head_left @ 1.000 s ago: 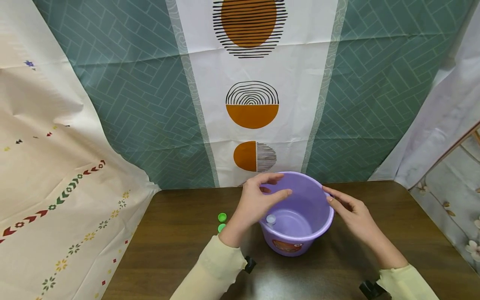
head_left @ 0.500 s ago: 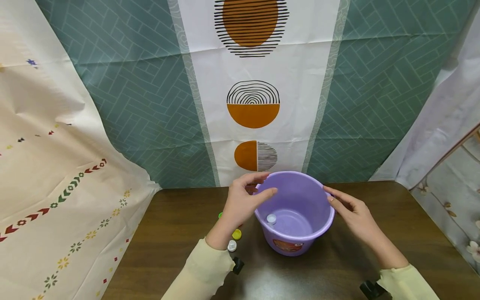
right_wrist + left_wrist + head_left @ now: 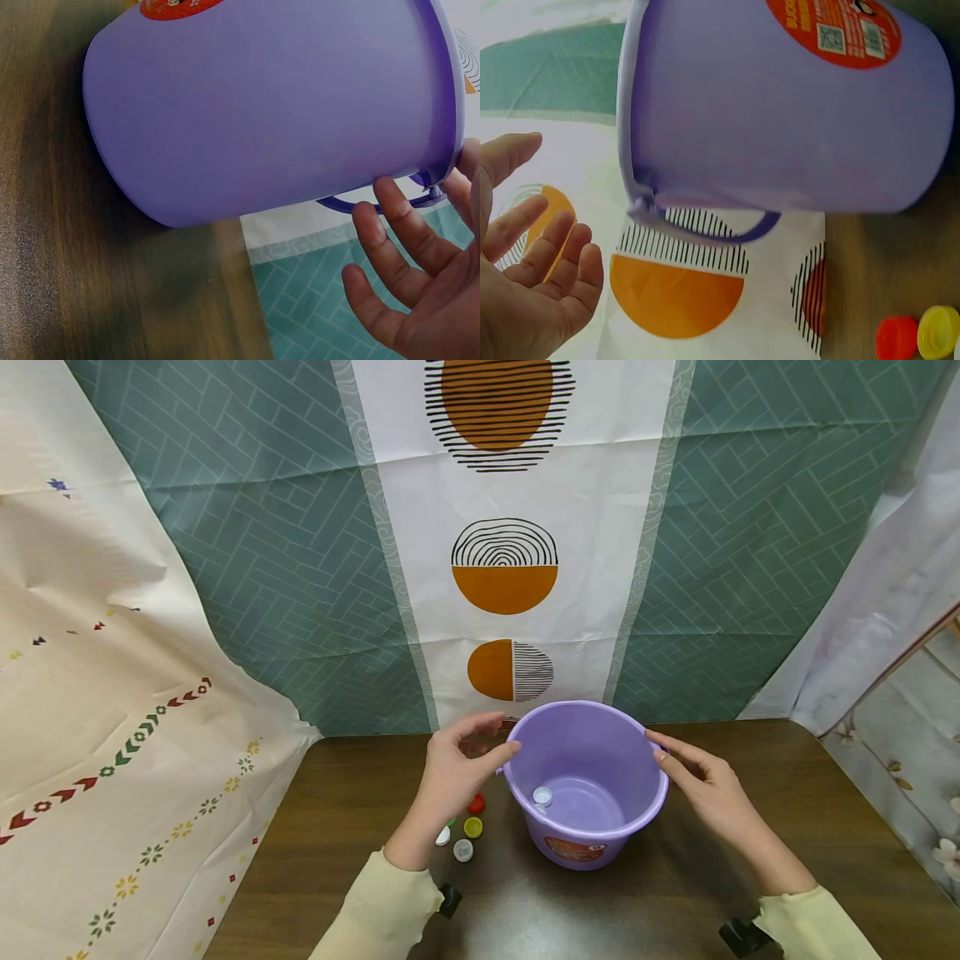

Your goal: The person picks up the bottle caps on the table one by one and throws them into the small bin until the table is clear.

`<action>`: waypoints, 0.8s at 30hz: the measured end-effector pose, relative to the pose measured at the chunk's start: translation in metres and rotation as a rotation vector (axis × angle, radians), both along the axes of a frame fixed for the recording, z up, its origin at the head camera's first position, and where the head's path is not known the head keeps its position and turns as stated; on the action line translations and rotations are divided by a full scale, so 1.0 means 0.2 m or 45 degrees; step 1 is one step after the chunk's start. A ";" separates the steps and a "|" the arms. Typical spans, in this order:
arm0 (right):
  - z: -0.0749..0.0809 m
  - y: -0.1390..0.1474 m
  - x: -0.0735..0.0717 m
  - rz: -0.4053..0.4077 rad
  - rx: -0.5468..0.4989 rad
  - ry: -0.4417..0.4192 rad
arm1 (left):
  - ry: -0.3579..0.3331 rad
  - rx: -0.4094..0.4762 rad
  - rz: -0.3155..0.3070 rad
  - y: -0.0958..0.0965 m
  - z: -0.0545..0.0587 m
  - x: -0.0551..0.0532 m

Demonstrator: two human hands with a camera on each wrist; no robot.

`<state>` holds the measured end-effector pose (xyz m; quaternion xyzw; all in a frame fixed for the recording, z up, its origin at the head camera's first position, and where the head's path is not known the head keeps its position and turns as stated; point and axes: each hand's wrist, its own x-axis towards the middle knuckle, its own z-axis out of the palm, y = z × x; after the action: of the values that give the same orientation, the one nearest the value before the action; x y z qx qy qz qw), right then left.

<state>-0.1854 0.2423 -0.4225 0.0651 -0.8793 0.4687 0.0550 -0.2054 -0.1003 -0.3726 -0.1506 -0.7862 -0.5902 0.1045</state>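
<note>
Looking straight down at the counter (image 3: 330, 868), we see a purple bucket (image 3: 592, 739) standing upright, its red label (image 3: 575, 849) at six o'clock. Our left hand (image 3: 454, 768) is at the bucket's nine o'clock, just beside the rim but apart from it, fingers loosely curved, thumb spread, holding nothing. Our right hand (image 3: 697, 782) is at three o'clock, thumb and forefinger touching the rim, the other fingers spread loosely; we cannot tell whether it pinches. The handle (image 3: 727, 238) hangs outside at twelve o'clock. Inside, at eight o'clock, lies a pale cap (image 3: 542, 796). Out on the counter toward eight o'clock, we find a red cap (image 3: 476, 803), a yellow cap (image 3: 473, 827), two white caps (image 3: 463, 850) and a sliver of green, partly hidden by our left wrist. A patterned cloth (image 3: 506, 589) hangs at twelve o'clock.
</note>
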 end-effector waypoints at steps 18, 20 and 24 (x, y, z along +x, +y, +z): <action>-0.01 0.00 0.00 -0.010 0.007 0.019 | -0.110 -0.150 0.207 -0.23 -0.17 0.05; 0.00 0.00 0.00 -0.010 0.006 0.020 | -0.128 -0.200 0.227 -0.26 -0.22 0.04; -0.01 0.00 -0.01 -0.009 0.001 0.023 | -0.192 -0.274 0.250 -0.32 -0.30 0.03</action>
<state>-0.1865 0.2427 -0.4235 0.0663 -0.8790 0.4677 0.0647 -0.2001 -0.1642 -0.4336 -0.0385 -0.8614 -0.4992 0.0856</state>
